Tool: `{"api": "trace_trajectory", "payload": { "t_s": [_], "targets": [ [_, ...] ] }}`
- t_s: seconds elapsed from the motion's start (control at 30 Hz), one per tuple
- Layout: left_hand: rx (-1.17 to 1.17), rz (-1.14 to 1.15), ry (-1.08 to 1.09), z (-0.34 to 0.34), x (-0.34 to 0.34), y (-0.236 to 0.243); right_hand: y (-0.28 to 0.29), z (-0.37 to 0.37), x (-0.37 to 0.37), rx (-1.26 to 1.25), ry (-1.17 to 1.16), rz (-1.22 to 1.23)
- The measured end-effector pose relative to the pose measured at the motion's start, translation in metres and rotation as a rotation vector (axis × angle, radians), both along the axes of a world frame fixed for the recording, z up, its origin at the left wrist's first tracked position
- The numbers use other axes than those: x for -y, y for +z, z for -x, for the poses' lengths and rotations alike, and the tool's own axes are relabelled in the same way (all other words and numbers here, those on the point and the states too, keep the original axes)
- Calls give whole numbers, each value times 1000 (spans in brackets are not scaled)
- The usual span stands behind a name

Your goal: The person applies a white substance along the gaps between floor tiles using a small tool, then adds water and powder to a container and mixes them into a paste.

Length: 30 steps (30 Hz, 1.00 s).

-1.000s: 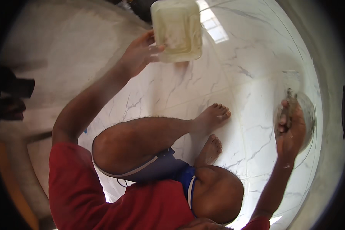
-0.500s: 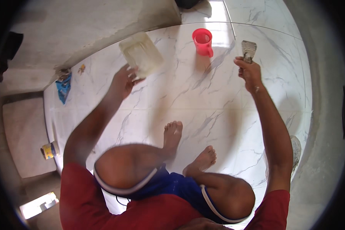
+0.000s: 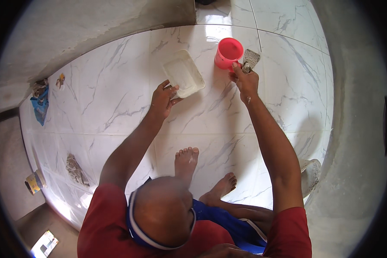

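My left hand (image 3: pixel 163 99) grips the edge of a shallow, whitish rectangular plastic tub (image 3: pixel 185 73), smeared inside and held above the tiles. My right hand (image 3: pixel 247 84) is closed on a putty knife (image 3: pixel 252 59) whose flat blade is crusted with grey-white paste and points away from me. The same hand has its thumb and fingers at the handle of a pink-red plastic mug (image 3: pixel 224 60), which stands just left of the blade. Whether the mug is lifted off the floor is hard to tell. The inside of the mug is partly visible, its contents unclear.
Marble-patterned white tiles (image 3: pixel 116 94) cover the floor, with bare grey walls (image 3: pixel 357 129) around. At left lie a blue plastic wrapper (image 3: pixel 40 107), a crumpled rag-like thing (image 3: pixel 76 170) and a yellow-labelled tin (image 3: pixel 35 181). A whitish, crusted bag or bucket (image 3: pixel 310 175) is by my right elbow.
My right hand has moved left with the putty knife and taken hold of the mug's handle. My left hand has brought the tub to the right, nearer the mug.
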<state>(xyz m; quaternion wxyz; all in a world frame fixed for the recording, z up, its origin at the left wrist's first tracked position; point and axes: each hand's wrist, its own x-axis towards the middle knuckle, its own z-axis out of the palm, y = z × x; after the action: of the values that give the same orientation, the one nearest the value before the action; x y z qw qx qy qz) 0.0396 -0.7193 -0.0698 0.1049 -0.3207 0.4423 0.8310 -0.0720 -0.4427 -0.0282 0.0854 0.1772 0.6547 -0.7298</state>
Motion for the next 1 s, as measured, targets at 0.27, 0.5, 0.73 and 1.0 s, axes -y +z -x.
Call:
{"api": "trace_trajectory", "payload": {
  "t_s": [0.27,0.5,0.73,1.0],
  "targets": [
    [-23,-18,-30,18,-17,5,13,-6,-11,57,95,-196],
    [-36,67,-45,25,-40,10,48,-22,-7,-28,226,-369],
    [-78,-15,-55,22,-45,16,88,-31,17,-104,392,-817],
    [-71,-53,-65,24,-38,9,101,-23,30,-167,414,-956]
  ]
}}
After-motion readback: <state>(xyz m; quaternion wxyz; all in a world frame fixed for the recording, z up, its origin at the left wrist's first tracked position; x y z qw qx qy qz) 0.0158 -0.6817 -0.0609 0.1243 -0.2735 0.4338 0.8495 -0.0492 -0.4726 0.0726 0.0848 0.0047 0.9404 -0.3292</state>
